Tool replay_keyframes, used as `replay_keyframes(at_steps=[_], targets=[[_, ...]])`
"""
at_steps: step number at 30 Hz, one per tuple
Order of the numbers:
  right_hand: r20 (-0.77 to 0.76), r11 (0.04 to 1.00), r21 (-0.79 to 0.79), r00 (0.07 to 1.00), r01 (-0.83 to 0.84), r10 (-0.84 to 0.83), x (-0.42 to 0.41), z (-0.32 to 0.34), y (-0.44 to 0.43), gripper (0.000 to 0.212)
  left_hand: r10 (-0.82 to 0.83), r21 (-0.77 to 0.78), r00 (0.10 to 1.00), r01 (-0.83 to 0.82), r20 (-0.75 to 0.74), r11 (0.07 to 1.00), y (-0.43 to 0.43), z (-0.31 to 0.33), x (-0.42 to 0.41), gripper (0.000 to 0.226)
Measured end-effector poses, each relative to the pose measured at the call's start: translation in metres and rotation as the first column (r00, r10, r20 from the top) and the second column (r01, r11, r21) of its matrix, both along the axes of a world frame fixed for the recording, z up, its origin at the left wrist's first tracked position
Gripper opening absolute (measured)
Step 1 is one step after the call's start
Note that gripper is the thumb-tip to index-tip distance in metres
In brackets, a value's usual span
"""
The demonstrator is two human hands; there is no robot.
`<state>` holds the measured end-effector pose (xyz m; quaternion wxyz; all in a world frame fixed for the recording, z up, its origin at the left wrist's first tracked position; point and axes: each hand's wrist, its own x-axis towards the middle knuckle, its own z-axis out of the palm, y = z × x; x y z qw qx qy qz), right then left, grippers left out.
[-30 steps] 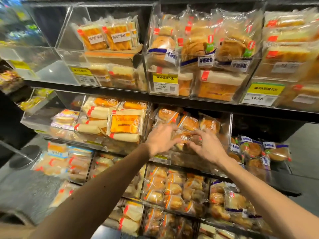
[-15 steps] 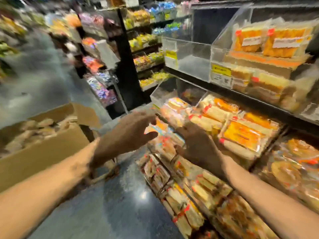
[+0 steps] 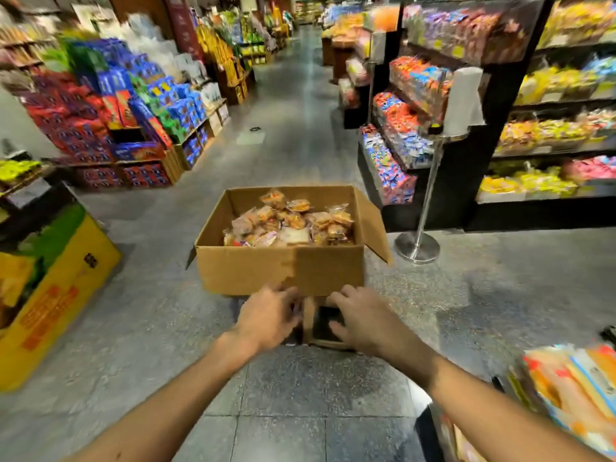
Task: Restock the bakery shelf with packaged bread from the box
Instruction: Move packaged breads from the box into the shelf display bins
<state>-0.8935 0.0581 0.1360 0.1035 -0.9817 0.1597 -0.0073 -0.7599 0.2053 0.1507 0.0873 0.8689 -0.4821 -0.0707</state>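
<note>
**Both hands at the box, empty**

The open box [image 3: 280, 271] stands in the aisle on a smaller carton [image 3: 325, 325], flaps out, with packs of bread [image 3: 290, 223] heaped inside. The left hand [image 3: 268, 320] and right hand [image 3: 361, 320] reach side by side toward its near wall, fingers loosely spread, holding nothing. Blur hides whether the fingertips touch the cardboard. The shelf [image 3: 573, 388] shows at the lower right.

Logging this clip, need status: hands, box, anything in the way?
Left hand and right hand open, empty, by the near wall of the box. Box open, packaged bread inside. Stanchion right of it, clear of the hands.
</note>
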Motion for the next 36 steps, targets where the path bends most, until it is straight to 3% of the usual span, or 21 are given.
replay_keyframes(at_steps=[5, 13, 18, 21, 23, 26, 30, 33, 36], targets=[[-0.066, 0.998, 0.061, 0.997, -0.034, 0.038, 0.126, -0.02, -0.022, 0.04, 0.129, 0.09, 0.991, -0.125, -0.04, 0.988, -0.036, -0.035, 0.115, 0.031], [-0.199, 0.955, 0.286, 0.98, 0.081, -0.024, 0.285, -0.072, -0.109, 0.047, 0.254, 0.162, 0.958, -0.232, -0.135, 0.959, -0.113, -0.098, 0.252, 0.033], [-0.287, 0.927, 0.347, 0.957, 0.141, -0.039, 0.382, -0.127, -0.183, 0.048, 0.375, 0.155, 0.908, -0.35, -0.185, 0.924, -0.162, -0.144, 0.336, 0.03], [-0.345, 0.908, 0.384, 0.938, 0.169, -0.029, 0.441, -0.157, -0.227, 0.054, 0.467, 0.255, 0.852, -0.409, -0.237, 0.876, -0.189, -0.174, 0.386, 0.029], [-0.376, 0.925, 0.349, 0.926, 0.149, -0.007, 0.477, -0.172, -0.251, 0.056, 0.528, 0.327, 0.811, -0.442, -0.252, 0.835, -0.207, -0.19, 0.418, 0.03], [-0.327, 0.986, 0.153, 0.945, 0.064, -0.011, 0.529, -0.189, -0.288, 0.063, 0.586, 0.386, 0.768, -0.474, -0.259, 0.792, -0.238, -0.206, 0.463, 0.038], [-0.251, 0.998, -0.058, 0.968, -0.013, -0.002, 0.588, -0.21, -0.329, 0.068, 0.641, 0.353, 0.719, -0.546, -0.269, 0.76, -0.276, -0.231, 0.518, 0.067], [-0.307, 0.993, -0.103, 0.951, -0.06, 0.025, 0.615, -0.232, -0.351, 0.078, 0.643, 0.299, 0.748, -0.584, -0.163, 0.755, -0.301, -0.247, 0.548, 0.077], [-0.387, 0.996, -0.046, 0.92, -0.081, 0.057, 0.631, -0.253, -0.363, 0.093, 0.609, 0.27, 0.792, -0.576, -0.052, 0.772, -0.319, -0.262, 0.564, 0.078]])
